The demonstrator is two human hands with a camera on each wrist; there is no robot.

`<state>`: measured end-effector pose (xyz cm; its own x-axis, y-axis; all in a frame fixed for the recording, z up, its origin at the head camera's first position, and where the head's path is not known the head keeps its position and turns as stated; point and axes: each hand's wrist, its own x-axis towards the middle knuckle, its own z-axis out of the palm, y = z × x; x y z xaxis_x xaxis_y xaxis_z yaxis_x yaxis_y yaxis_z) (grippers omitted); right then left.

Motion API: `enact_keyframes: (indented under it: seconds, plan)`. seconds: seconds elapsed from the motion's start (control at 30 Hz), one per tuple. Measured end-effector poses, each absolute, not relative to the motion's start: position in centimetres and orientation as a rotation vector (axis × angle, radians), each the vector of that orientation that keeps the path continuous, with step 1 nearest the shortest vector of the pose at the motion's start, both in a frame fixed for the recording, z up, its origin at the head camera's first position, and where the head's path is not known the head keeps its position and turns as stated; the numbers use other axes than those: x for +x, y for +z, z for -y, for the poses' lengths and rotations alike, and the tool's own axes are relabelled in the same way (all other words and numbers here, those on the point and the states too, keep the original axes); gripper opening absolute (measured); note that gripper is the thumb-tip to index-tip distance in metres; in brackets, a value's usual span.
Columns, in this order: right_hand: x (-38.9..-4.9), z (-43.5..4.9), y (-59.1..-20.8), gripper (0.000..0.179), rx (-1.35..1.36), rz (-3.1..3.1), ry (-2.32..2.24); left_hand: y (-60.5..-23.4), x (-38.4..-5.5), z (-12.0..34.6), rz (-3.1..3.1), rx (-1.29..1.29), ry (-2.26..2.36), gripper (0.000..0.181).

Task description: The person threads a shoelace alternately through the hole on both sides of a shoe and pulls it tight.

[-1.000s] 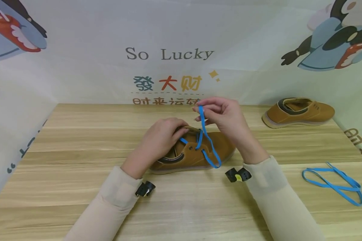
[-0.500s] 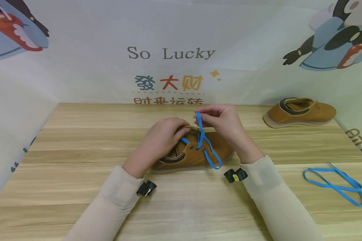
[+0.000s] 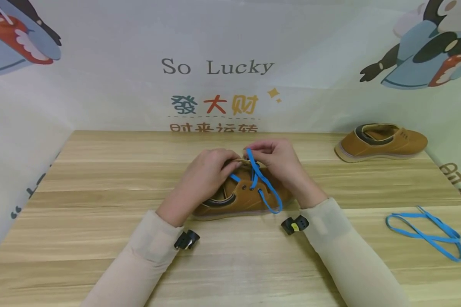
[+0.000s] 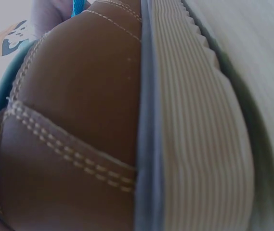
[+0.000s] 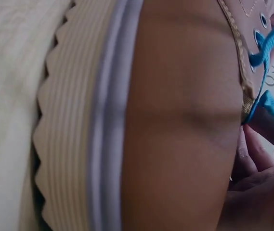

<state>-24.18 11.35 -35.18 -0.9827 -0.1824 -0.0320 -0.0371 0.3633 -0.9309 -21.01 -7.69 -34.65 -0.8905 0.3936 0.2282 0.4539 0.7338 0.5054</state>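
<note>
A brown leather shoe (image 3: 246, 204) lies mid-table in the head view, toe to the right. My left hand (image 3: 201, 179) grips its far upper edge by the opening, thumb on the near side of that edge. Above the eyelets, my right hand (image 3: 282, 164) pinches a blue shoelace (image 3: 268, 185) near its end. The lace runs through some eyelets and droops in a loop over the shoe's near side. Close up in the right wrist view, the lace (image 5: 271, 41) passes through an eyelet. Stitched leather side (image 4: 79, 72) fills the left wrist view; the left fingertips are hidden there.
A second brown shoe (image 3: 386, 145), with no lace in it, stands at the back right. Another blue shoelace (image 3: 426, 232) lies loosely looped on the right of the wooden table (image 3: 230, 273). A printed white backdrop (image 3: 119, 85) rises behind the table.
My right hand has come down and to the left, bringing the lace end close to the shoe's eyelets and left hand. The left hand still grips the same spot.
</note>
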Motion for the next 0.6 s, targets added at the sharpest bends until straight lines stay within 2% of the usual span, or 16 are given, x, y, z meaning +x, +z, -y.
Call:
enact_keyframes:
  seconds: [0.23, 0.4, 0.53, 0.6]
  plan:
    - [-24.0, -11.4, -35.3, 0.023, -0.206, -2.475, -1.595, -34.5, -20.7, 7.5, 2.797, -0.599, -0.880, 0.019]
    - [-24.0, -11.7, -35.4, 0.024, -0.237, -2.438, -1.580, -34.4, -20.2, 7.6, 2.703, -0.591, -0.809, 0.026]
    - [-24.1, -11.8, -35.3, 0.024, -0.249, -2.410, -1.593, -33.7, -19.3, 7.2, 2.692, -0.545, -0.730, 0.014]
    - [-24.1, -11.9, -35.4, 0.025, -0.253, -2.398, -1.592, -33.3, -19.0, 6.9, 2.756, -0.508, -0.709, 0.016]
